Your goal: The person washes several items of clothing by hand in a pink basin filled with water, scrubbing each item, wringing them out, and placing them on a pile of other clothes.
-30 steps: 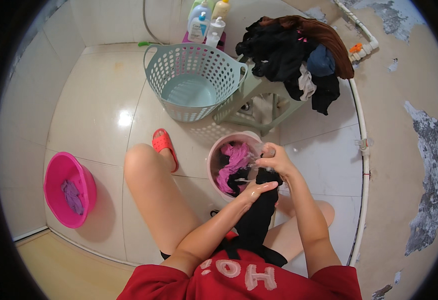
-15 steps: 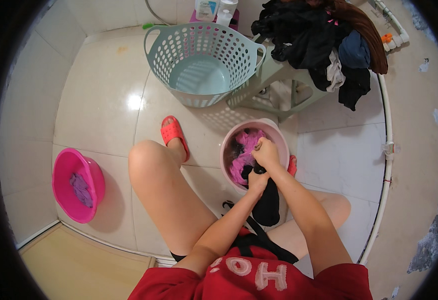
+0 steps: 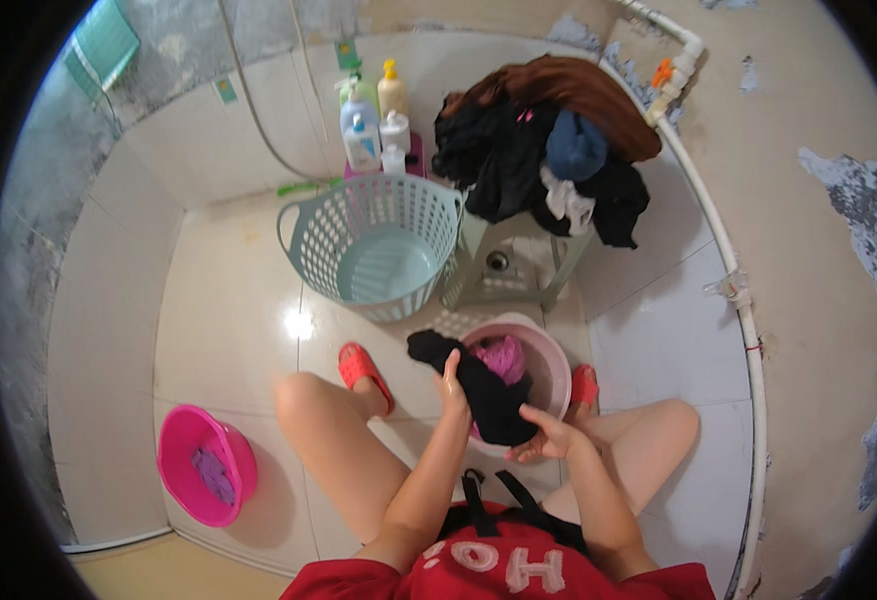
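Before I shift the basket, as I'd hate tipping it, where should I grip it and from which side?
Probably by its two handles, one hand each, from above. The basket stands upright, and they sit at its left and right, so the lift should stay level. The right one is close to the stool, so go gently.

Pale tiled floor (image 3: 229, 310), peeling beige wall (image 3: 809, 340)
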Demonstrator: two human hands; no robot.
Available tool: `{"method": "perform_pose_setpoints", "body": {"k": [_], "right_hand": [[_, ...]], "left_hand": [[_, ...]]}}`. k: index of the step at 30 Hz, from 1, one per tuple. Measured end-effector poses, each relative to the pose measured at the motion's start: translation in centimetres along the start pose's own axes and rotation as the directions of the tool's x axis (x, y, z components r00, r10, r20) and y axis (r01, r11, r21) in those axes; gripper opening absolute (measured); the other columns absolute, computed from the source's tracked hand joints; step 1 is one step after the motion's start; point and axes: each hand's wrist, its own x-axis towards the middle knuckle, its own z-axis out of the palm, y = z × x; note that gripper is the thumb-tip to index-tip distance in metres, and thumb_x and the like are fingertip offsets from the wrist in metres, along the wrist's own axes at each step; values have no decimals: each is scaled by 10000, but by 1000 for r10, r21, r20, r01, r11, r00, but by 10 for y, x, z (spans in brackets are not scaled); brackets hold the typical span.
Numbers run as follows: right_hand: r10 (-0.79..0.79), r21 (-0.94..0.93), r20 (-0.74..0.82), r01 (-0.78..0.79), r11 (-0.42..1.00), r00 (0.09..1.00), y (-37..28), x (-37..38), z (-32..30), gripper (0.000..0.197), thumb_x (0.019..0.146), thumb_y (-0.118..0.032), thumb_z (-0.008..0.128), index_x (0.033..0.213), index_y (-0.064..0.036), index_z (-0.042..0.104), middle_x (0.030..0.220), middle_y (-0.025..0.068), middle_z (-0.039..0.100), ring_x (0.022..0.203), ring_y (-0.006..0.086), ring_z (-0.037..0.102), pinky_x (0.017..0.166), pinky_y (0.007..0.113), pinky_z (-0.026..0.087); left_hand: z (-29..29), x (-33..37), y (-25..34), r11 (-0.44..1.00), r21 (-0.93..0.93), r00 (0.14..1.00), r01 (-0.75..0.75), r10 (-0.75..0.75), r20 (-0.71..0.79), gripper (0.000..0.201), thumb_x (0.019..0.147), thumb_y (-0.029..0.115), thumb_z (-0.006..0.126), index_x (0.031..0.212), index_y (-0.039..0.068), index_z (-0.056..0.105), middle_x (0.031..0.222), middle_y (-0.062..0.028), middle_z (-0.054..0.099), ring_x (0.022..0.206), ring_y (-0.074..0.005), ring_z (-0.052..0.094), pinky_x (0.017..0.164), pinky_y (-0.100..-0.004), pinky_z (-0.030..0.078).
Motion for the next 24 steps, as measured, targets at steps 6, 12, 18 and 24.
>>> {"method": "perform_pose_setpoints", "body": {"k": [6,12,18,24], "right_hand": [[-919,-965,43,256,64,392,-37,-19,75,549,688,-193,744,1139,17,512,1087,158,574,1019,259,557,901,330,412],[-951,-752,271,585,-304,-146,-172,-84,164,504,754,-179,679,1192,-15,492,1140,114,553,1034,271,545,916,326,405],[-968,27,-204,989,144,146,-296,-97,193,567,836,-314,619,1261,-92,317,1135,128,489,758,284,622,561,337,543],[-849,-8,-289,886,465,443,-314,-69,165,670,806,-477,606,1261,-58,348,1006,138,565,739,288,639,566,326,548]], "left_hand": [[77,-54,93,769,295,776,-567,619,-121,838,758,217,706,1359,-32,177,1373,-207,237,1258,-290,282,1055,-363,207],[246,-101,238,304,38,252,-952,703,665,714,888,237,485,1422,15,65,1497,-124,34,1377,-226,25,1089,-315,15],[303,-81,258,652,44,477,-757,506,719,422,919,294,472,1263,50,487,1104,-67,576,937,-116,522,784,-245,404],[209,-45,131,824,263,726,-502,236,646,318,906,262,496,1122,34,543,967,-107,634,844,-196,624,741,-299,489]]}}
